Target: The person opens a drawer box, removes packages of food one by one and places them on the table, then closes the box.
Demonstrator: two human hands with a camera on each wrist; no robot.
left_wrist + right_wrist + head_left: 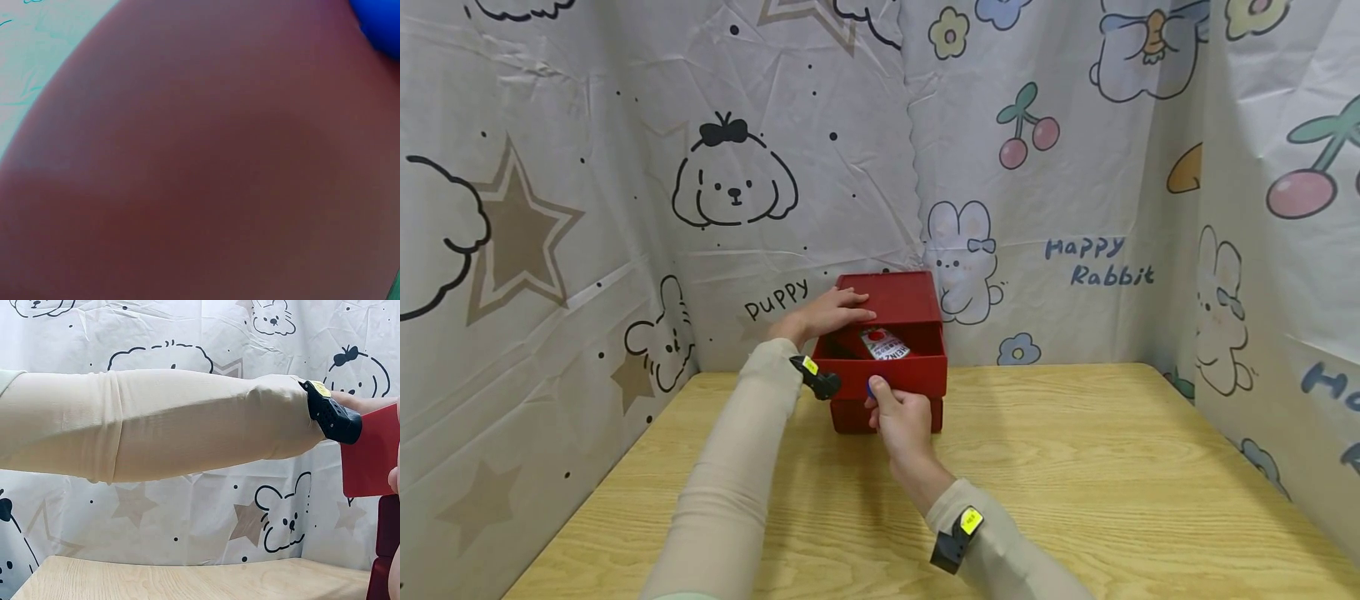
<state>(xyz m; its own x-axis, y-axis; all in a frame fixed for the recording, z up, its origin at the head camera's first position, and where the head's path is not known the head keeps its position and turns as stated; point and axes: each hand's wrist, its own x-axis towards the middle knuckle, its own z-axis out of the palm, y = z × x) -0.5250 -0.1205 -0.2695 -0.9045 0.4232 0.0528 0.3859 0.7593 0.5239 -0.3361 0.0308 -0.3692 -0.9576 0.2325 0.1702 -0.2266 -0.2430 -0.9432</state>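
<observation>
A red drawer cabinet [891, 300] stands on the wooden table with its upper drawer [917, 379] pulled out towards me. Inside the drawer lies a packet [886, 344] with a HEINZ label and a red tomato picture. My right hand [906, 425] pinches the blue knob [871, 388] on the drawer front. My left hand [827, 315] rests on the cabinet's top at its left edge, fingers stretched out. A brownish-red surface [187, 156] fills most of the left wrist view. In the right wrist view the drawer [370, 456] juts out above the cabinet's lower part.
The wooden table [1075, 467] reaches back to a printed curtain [865, 167] with puppies, rabbits and stars, which hangs on the left, back and right. The cabinet stands near the table's back edge. My left sleeve [187, 425] crosses the right wrist view.
</observation>
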